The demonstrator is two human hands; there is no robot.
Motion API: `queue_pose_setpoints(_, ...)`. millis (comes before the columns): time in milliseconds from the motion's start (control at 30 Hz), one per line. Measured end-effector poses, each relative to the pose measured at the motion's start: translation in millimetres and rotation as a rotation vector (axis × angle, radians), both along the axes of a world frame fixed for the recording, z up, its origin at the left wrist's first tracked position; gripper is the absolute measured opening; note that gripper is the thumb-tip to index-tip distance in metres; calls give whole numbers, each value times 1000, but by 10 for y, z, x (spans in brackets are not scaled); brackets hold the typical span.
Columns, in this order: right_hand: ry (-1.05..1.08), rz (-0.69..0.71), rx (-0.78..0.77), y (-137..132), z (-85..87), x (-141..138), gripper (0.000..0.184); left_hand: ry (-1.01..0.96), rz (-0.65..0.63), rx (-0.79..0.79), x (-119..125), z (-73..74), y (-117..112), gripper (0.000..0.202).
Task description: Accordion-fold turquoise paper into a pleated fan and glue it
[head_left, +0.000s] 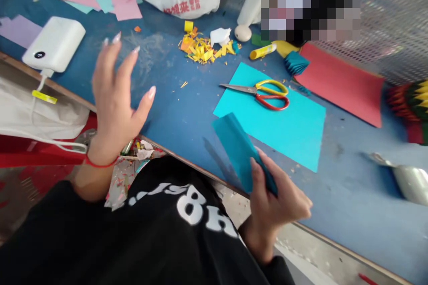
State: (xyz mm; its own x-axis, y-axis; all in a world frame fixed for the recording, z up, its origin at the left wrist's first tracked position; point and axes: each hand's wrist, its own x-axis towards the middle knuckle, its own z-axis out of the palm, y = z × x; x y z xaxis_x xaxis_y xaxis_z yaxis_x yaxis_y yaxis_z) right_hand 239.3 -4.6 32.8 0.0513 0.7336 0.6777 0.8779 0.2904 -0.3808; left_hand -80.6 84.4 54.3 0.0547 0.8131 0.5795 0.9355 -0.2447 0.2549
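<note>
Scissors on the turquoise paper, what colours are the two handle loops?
The upper loop is yellow, the lower loop red; best seen in the head view.

- The top [160, 249] is black, all over the front that shows.
- Big white letters [190, 207] run across it. They are fat and round, like bubbles. I cannot read the word.
- The left sleeve [43, 222] is black too. It is wide and loose, and it stops before the left wrist [103, 149].
- The right sleeve [279, 272] is black as well. Only a small bit of it shows.
- A thin red band [100, 164] goes around the left wrist.
- The nails [151, 92] on the left hand [113, 93] are long and shiny.
</note>
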Motion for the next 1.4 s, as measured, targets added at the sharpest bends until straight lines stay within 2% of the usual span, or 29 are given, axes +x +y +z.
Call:
queue_pose_setpoints(67,38,-107,42,-15,-62,177,19,75,-1,-275,207,131,322,77)
queue_pose_setpoints(100,62,-145,51,-22,-97,247,18,154,-54,-337,324,130,462,79)
queue_pose_setpoints(167,123,-176,-13,-36,-153,349,19,303,-308,-473,515,29,675,80)
queue_pose_setpoints(200,156,-156,-87,-42,-169,382,19,344,-394,-583,564,-46,744,76)
queue_pose_setpoints(300,253,-9,-324,-56,-169,429,22,363,-446,-656,494,-237,804,78)
queue_pose_setpoints(433,331,108,-409,-54,-133,463,23,317,-324,-627,188,-274,583,83)
queue_pose_setpoints(567,351,183,-452,-41,-133,479,24,284,-168,-583,43,-242,63,86)
queue_pose_setpoints(667,349,143,-430,-53,-143,452,26,251,-59,-526,-19,-276,-385,84)
queue_pose_setpoints(767,363,40,-358,-91,-152,512,28,208,10,-474,-152,-365,-703,82)
queue_pose_setpoints(867,293,-134,-235,-119,-155,862,30,127,94,-379,-315,-446,-819,81)
queue_pose_setpoints(967,109,-415,-70,-91,-140,1494,37,-80,158,-224,-340,-432,-768,77)
queue_pose_setpoints(1000,48,-480,-65,-65,-124,1714,39,-158,161,-140,-301,-406,-724,73)
queue_pose_setpoints(1033,-28,-480,-121,-29,-99,1913,41,-216,148,-71,-243,-375,-669,66)
queue_pose_setpoints(1067,-150,-429,-189,17,-62,2074,43,-238,115,18,-174,-345,-605,60)
queue_pose_setpoints(1100,-329,-280,-329,76,-10,2184,48,-229,59,102,-103,-319,-535,63)
queue_pose_setpoints(1133,-463,-205,-301,150,56,2238,50,-209,-41,116,-38,-300,-461,66)
queue_pose_setpoints(1167,-558,-155,-338,241,135,2235,51,-165,-143,125,16,-289,-386,73)
queue_pose_setpoints(1233,-630,-81,-348,486,302,2079,47,-67,-300,26,83,-290,-251,85)
queue_pose_setpoints(1267,-645,-9,-379,639,372,1952,46,-22,-323,-43,99,-298,-196,87)
queue_pose_setpoints(1333,-639,143,-396,998,443,1670,46,45,-276,-185,108,-322,-126,80)
queue_pose_setpoints(1400,-662,252,-382,1388,390,1426,52,115,-235,-282,106,-341,-101,71)
